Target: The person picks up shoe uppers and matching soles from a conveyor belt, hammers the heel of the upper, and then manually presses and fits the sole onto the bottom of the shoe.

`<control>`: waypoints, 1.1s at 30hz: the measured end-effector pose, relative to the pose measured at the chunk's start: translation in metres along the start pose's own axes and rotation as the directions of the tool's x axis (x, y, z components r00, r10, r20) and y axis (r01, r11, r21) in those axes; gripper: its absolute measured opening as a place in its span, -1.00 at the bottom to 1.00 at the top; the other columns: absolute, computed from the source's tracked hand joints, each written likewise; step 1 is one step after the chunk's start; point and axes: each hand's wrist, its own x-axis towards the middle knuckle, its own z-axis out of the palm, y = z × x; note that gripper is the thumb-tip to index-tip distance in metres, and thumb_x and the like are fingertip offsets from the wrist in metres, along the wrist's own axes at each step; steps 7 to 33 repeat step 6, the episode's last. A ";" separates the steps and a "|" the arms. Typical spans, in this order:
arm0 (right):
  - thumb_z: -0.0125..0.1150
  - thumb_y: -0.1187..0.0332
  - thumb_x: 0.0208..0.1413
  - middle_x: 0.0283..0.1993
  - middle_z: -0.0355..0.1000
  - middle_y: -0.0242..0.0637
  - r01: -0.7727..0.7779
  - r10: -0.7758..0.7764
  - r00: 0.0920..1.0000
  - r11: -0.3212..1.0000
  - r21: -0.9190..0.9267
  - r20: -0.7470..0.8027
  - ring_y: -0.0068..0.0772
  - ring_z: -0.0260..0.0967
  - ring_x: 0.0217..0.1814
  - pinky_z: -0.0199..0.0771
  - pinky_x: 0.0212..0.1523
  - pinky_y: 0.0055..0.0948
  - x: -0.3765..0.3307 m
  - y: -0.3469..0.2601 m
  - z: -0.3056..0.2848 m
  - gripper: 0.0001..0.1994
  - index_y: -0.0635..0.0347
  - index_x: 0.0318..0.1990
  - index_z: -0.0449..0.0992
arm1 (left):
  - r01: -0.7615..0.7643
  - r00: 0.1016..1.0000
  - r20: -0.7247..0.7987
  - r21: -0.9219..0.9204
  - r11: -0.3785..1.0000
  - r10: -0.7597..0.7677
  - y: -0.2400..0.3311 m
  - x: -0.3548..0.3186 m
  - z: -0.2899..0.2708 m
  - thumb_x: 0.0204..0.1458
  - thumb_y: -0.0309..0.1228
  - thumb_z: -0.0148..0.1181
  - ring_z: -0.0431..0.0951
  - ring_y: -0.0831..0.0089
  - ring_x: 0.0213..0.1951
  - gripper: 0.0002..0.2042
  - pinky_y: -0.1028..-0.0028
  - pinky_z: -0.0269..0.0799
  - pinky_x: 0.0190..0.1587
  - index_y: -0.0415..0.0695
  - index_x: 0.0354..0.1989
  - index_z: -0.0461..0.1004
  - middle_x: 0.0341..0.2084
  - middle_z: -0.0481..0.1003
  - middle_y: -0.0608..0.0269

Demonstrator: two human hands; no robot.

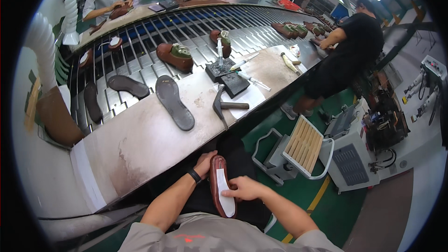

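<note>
A reddish-brown shoe lies sole side up over my lap, toward the bench edge. Along its underside runs a white strip. My left hand, with a dark band at the wrist, grips the shoe's far end from the left; some of its fingers are hidden. From the right, my right hand holds the shoe's side, its thumb on the white strip and its other fingers partly out of sight. Nearest on the bench are a hammer and a dark grey sole.
Syringes lie by black blocks on the bench. Beyond it, a roller conveyor carries brown shoes and more soles. A slatted cart stands right; a person in black works farther along.
</note>
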 end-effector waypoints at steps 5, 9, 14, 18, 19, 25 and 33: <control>0.35 0.34 0.16 -0.16 0.63 0.04 0.326 -0.618 0.403 0.786 -0.526 -0.675 0.01 0.64 -0.13 0.64 -0.04 -0.18 0.031 -0.055 -0.091 -0.71 0.30 -0.02 0.62 | 0.013 0.998 -0.065 0.086 0.996 -0.008 -0.017 0.011 -0.017 0.31 -0.09 0.15 0.61 0.34 -0.37 -0.65 0.23 0.55 -0.18 -0.14 -0.31 0.59 -0.39 0.62 0.16; 0.33 0.34 0.18 -0.01 0.63 0.06 0.198 -0.699 0.296 0.712 -0.674 -0.651 -0.06 0.63 0.05 0.60 0.10 -0.18 0.039 -0.070 -0.112 -0.71 0.26 0.01 0.63 | -0.028 0.996 -0.076 0.104 0.994 0.036 -0.020 0.014 -0.023 0.31 -0.08 0.16 0.61 0.36 -0.30 -0.67 0.23 0.54 -0.15 -0.11 -0.28 0.59 -0.34 0.62 0.17; 0.33 0.34 0.18 -0.01 0.63 0.06 0.198 -0.699 0.296 0.712 -0.674 -0.651 -0.06 0.63 0.05 0.60 0.10 -0.18 0.039 -0.070 -0.112 -0.71 0.26 0.01 0.63 | -0.028 0.996 -0.076 0.104 0.994 0.036 -0.020 0.014 -0.023 0.31 -0.08 0.16 0.61 0.36 -0.30 -0.67 0.23 0.54 -0.15 -0.11 -0.28 0.59 -0.34 0.62 0.17; 0.33 0.34 0.18 -0.01 0.63 0.06 0.198 -0.699 0.296 0.712 -0.674 -0.651 -0.06 0.63 0.05 0.60 0.10 -0.18 0.039 -0.070 -0.112 -0.71 0.26 0.01 0.63 | -0.028 0.996 -0.076 0.104 0.994 0.036 -0.020 0.014 -0.023 0.31 -0.08 0.16 0.61 0.36 -0.30 -0.67 0.23 0.54 -0.15 -0.11 -0.28 0.59 -0.34 0.62 0.17; 0.33 0.34 0.18 -0.01 0.63 0.06 0.198 -0.699 0.296 0.712 -0.674 -0.651 -0.06 0.63 0.05 0.60 0.10 -0.18 0.039 -0.070 -0.112 -0.71 0.26 0.01 0.63 | -0.028 0.996 -0.076 0.104 0.994 0.036 -0.020 0.014 -0.023 0.31 -0.08 0.16 0.61 0.36 -0.30 -0.67 0.23 0.54 -0.15 -0.11 -0.28 0.59 -0.34 0.62 0.17; 0.33 0.34 0.18 -0.01 0.63 0.06 0.198 -0.699 0.296 0.712 -0.674 -0.651 -0.06 0.63 0.05 0.60 0.10 -0.18 0.039 -0.070 -0.112 -0.71 0.26 0.01 0.63 | -0.028 0.996 -0.076 0.104 0.994 0.036 -0.020 0.014 -0.023 0.31 -0.08 0.16 0.61 0.36 -0.30 -0.67 0.23 0.54 -0.15 -0.11 -0.28 0.59 -0.34 0.62 0.17; 0.33 0.34 0.18 -0.01 0.63 0.06 0.198 -0.699 0.296 0.712 -0.674 -0.651 -0.06 0.63 0.05 0.60 0.10 -0.18 0.039 -0.070 -0.112 -0.71 0.26 0.01 0.63 | -0.028 0.996 -0.076 0.104 0.994 0.036 -0.020 0.014 -0.023 0.31 -0.08 0.16 0.61 0.36 -0.30 -0.67 0.23 0.54 -0.15 -0.11 -0.28 0.59 -0.34 0.62 0.17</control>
